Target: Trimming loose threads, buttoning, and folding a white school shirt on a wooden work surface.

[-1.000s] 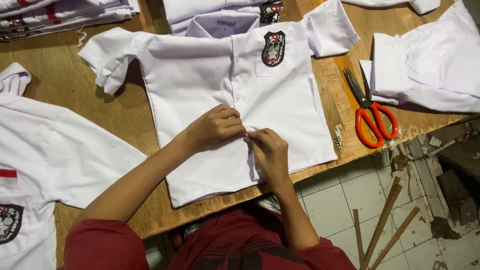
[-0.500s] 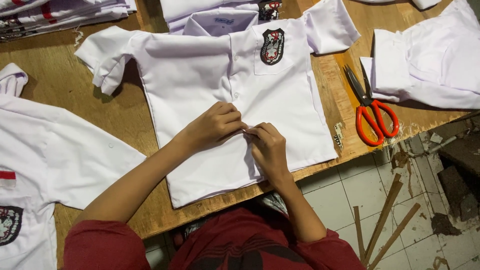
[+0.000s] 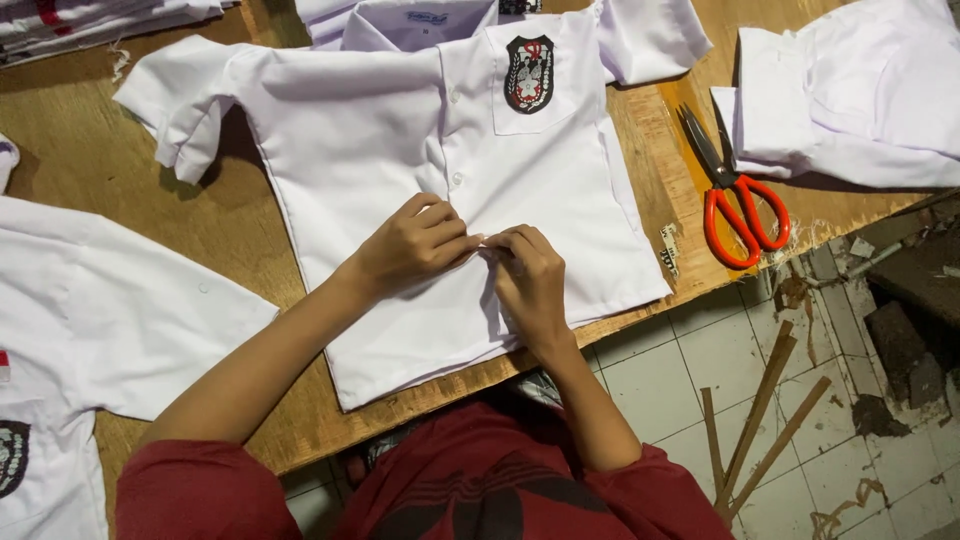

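Note:
A small white short-sleeved shirt (image 3: 360, 140) lies face up on the wooden table (image 3: 90, 170), with a dark badge (image 3: 529, 73) on its chest pocket. My left hand (image 3: 412, 243) and my right hand (image 3: 530, 280) meet at the shirt's front placket, about halfway down. The fingertips of both hands pinch the cloth there, next to a row of white buttons. What sits between the fingers is hidden.
Red-handled scissors (image 3: 735, 195) lie on the table to the right. More white shirts lie at the left (image 3: 90, 330), top right (image 3: 860, 90) and top left (image 3: 90, 18). Thin wooden sticks (image 3: 760, 430) lie on the tiled floor below the table edge.
Both hands stay pinched at the placket with only slight finger motion. The view has shifted a little.

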